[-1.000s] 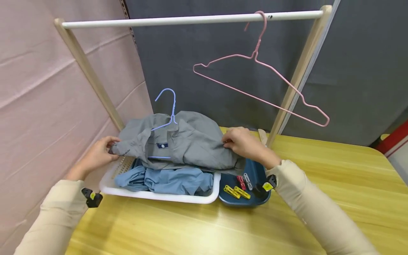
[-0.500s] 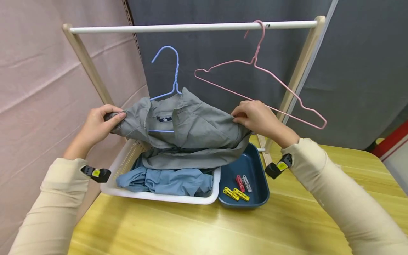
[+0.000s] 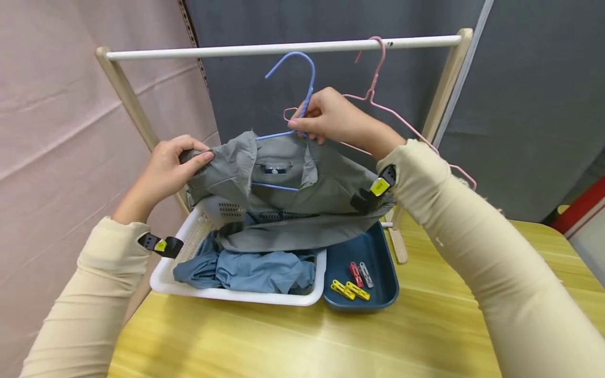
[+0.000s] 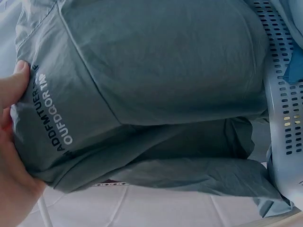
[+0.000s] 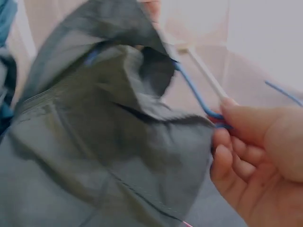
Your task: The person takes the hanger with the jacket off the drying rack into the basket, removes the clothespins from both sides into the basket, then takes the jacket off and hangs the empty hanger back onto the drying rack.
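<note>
A grey shirt hangs spread on a blue wire hanger, above the white basket. My right hand grips the hanger at the base of its hook, which stands free above the hand. In the right wrist view that hand has thumb and fingers round the blue wire, beside the collar. My left hand pinches the shirt at its left shoulder or sleeve. Printed lettering shows on the cloth beside the left thumb in the left wrist view. The shirt's lower part hangs in folds towards the basket.
A white rail on wooden posts runs across the back, with a pink hanger on it. Blue clothing lies in the white basket. A dark blue tray beside it holds several clothes pegs.
The shirt and hanger have risen from the basket and shifted right. My right hand has let go of the shirt's right side and taken the hanger's neck. The left hand has stayed on the cloth.
</note>
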The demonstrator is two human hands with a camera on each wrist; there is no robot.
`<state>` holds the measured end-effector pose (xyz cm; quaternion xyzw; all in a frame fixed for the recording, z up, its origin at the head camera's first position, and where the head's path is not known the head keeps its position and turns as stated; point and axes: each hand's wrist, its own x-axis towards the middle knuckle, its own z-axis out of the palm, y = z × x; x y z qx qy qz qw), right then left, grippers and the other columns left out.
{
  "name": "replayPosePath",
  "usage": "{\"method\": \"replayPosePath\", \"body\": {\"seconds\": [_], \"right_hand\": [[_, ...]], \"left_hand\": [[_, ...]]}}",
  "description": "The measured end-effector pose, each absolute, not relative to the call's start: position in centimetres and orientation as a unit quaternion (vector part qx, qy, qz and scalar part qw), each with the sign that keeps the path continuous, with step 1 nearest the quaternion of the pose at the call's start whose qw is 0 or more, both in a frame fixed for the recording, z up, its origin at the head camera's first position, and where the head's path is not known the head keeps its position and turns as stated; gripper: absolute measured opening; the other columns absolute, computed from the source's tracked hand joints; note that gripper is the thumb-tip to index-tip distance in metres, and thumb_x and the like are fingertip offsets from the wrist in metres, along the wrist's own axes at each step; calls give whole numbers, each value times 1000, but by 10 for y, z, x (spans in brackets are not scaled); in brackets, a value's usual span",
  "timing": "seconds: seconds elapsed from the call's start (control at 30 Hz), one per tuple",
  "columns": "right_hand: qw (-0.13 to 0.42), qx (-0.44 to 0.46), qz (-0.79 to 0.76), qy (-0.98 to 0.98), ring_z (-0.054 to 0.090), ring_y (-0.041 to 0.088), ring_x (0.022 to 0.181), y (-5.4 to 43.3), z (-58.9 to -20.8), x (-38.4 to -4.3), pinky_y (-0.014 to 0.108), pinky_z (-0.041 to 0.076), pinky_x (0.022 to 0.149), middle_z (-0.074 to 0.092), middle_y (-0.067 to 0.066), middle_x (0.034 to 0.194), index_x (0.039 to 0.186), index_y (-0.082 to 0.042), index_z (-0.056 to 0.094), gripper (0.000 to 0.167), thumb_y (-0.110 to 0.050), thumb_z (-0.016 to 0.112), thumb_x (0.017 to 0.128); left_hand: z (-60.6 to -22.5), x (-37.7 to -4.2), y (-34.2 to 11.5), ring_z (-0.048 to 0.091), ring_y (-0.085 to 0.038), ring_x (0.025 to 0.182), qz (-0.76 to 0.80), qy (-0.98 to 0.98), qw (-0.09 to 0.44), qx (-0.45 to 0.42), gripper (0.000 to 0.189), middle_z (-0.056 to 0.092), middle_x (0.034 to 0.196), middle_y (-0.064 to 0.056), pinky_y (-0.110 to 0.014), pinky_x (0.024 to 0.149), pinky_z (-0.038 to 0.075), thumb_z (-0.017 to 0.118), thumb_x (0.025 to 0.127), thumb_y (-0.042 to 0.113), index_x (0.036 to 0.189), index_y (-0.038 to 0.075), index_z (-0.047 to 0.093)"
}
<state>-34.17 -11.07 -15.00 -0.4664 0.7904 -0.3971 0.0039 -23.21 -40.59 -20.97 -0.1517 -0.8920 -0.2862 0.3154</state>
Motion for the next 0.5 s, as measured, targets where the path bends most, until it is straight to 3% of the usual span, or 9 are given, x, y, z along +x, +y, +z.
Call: {"method": "replayPosePath", "body": {"seconds": [0.17, 0.3, 0.5], "right_hand": [[27, -472, -383, 794, 56, 12, 55, -102, -146, -343, 23, 50, 55, 62, 8, 67, 85, 7, 69, 22, -14, 62, 88], [19, -473, -413, 778, 59, 11, 56, -96, -153, -342, 23, 52, 57, 65, 8, 71, 84, 8, 69, 18, -10, 64, 86], [11, -465, -459, 757, 62, 12, 59, -85, -166, -338, 25, 53, 59, 66, 11, 73, 86, 8, 68, 16, -8, 65, 85]], "left_hand": [[-204, -233, -413, 52, -2, 69, -376, -862, 301, -156, 8, 62, 78, 15, -14, 61, 39, 63, 85, 4, 86, 2, 71], [-205, -233, -426, 55, -1, 68, -492, -807, 308, -107, 12, 65, 76, 12, -12, 61, 42, 65, 85, 8, 83, 15, 74], [-219, -242, -437, 55, 1, 60, -591, -748, 300, -41, 27, 65, 67, 11, -11, 55, 43, 63, 84, 0, 71, 22, 73]]}}
